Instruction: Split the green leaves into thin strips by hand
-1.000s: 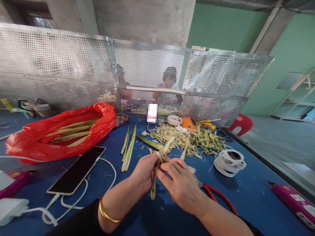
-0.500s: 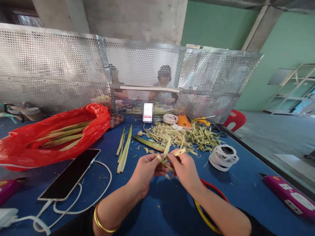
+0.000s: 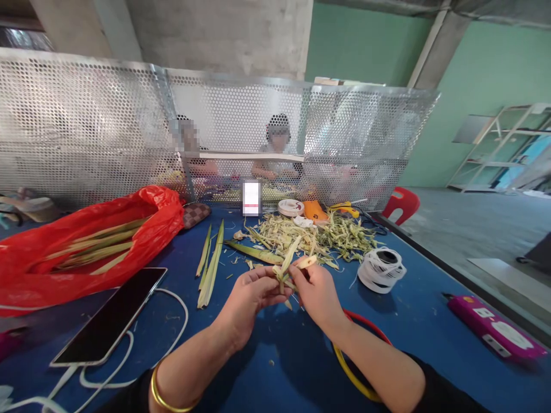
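Tabletop (image 3: 258,361): blue, strewn with small plant scraps.
Red plastic bag (image 3: 167,203): resting at left, mouth open.
Checkered pouch (image 3: 197,216): placed just beside bag.
Smartphone (image 3: 109,318): lying flat, screen dark, in front of bag, connected to white cable (image 3: 185,324).
Leaf strips (image 3: 210,272): laid lengthwise between bag and shredded-leaf heap (image 3: 284,232).
String spool (image 3: 381,271): standing near heap, to its right.
Tool handles (image 3: 373,323): red and yellow, curved, partly hidden.
Purple case (image 3: 491,327): lying near right edge.

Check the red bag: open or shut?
Open: the red bag gapes upward, its rim spread apart, with long leaves visible inside. Cannot tell how full; its bottom is hidden.
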The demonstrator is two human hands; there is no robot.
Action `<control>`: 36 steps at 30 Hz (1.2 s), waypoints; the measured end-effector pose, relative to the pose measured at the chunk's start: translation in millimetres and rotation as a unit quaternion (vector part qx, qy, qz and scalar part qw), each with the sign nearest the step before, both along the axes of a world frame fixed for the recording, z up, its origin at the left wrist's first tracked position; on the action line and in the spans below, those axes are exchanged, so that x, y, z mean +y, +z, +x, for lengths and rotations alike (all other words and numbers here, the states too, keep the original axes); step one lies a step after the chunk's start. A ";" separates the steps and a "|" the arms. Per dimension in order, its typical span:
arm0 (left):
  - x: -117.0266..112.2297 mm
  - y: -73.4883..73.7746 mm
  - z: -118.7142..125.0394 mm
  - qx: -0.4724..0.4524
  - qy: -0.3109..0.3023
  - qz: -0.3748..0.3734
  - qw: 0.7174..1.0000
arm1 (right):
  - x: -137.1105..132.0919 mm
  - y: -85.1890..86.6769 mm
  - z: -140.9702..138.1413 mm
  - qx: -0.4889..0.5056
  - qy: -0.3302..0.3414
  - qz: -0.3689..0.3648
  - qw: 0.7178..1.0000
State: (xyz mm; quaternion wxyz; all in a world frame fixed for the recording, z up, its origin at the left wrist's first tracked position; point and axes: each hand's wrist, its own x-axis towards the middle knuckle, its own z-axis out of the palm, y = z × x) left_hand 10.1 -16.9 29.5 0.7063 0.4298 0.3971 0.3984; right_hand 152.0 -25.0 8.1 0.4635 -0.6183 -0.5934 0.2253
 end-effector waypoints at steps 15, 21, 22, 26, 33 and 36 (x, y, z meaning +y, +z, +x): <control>18.4 -5.0 -8.1 0.052 0.176 0.062 0.981 | -14.2 4.3 -6.5 0.051 0.178 0.063 0.981; 13.8 -7.2 -3.6 0.066 0.092 0.053 0.992 | -19.3 16.5 -3.5 0.101 0.290 0.039 0.951; 13.2 -7.3 -3.1 0.076 0.085 0.060 0.992 | -18.2 15.8 -2.4 0.084 0.284 0.053 0.954; 9.4 -6.5 -2.2 0.121 0.032 0.101 0.987 | -11.2 9.4 3.0 -0.042 0.177 0.210 0.961; 3.9 -6.2 -1.1 0.112 -0.042 0.113 0.986 | -1.6 2.8 8.9 -0.186 0.036 0.224 0.956; 5.0 -7.6 -1.2 0.094 -0.032 0.093 0.991 | -0.8 2.1 9.0 -0.209 0.000 0.173 0.963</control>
